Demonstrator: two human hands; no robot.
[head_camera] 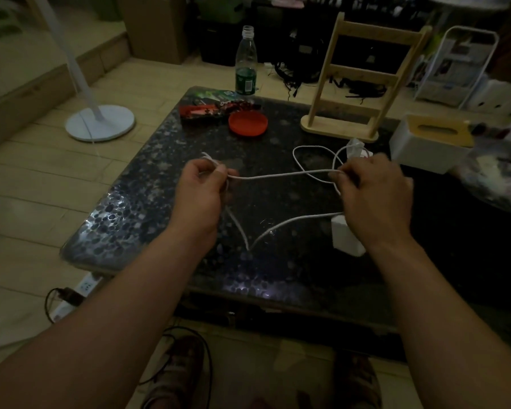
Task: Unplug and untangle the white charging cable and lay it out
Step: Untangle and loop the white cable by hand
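Note:
The white charging cable point(278, 174) stretches between my two hands above the dark speckled table point(148, 208). My left hand point(202, 188) pinches one part of it, with a short end sticking up past the fingers. My right hand point(372, 196) pinches it where a loop crosses over itself. Another run of cable drops from my left hand to the table, bends in a V and leads right to a white charger block point(344, 236), partly hidden under my right wrist. Whether the cable is plugged into the block I cannot tell.
A red round lid point(247, 123), snack packets point(210, 109) and a plastic bottle point(246, 64) sit at the table's far side. A wooden rack point(354, 84), a white tissue box point(428, 143) and a plastic bag point(496, 175) stand at the right. A power strip point(77, 293) lies on the floor at left.

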